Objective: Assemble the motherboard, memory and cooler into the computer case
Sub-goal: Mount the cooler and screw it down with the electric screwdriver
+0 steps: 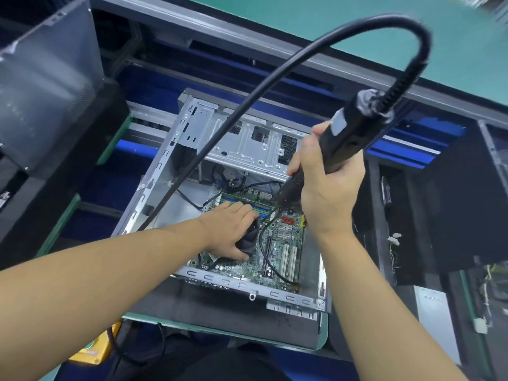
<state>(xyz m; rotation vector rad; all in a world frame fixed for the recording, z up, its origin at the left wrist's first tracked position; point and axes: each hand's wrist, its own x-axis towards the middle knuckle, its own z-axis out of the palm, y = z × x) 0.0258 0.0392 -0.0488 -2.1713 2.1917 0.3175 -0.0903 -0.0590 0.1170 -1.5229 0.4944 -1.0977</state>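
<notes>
Head view, items by size. Surface (291, 328): dark mat, carrying the computer case (162, 163), open side up. Motherboard (286, 246): green, lying flat on the case's floor at the near end. Electric screwdriver (343, 141): black, tilted, bit end down at the board just beside the cooler's far right corner; the bit itself is blurred. Its thick cable (275, 78) loops up and away to the left. Right hand (330, 196): grip closed fully round the screwdriver's barrel. Left hand (228, 229): laid over the cooler (248, 240), thumb curled under its near edge, grip closed on it, steadying it on the board. Memory (247, 204): sticks seated in their slots, just beyond the left fingertips. Step in hand, by judgement: fastening the cooler down to the board. Next move calls for the bit square in the screw head, the driver brought upright, the cooler kept from shifting, then the other corners in turn.
</notes>
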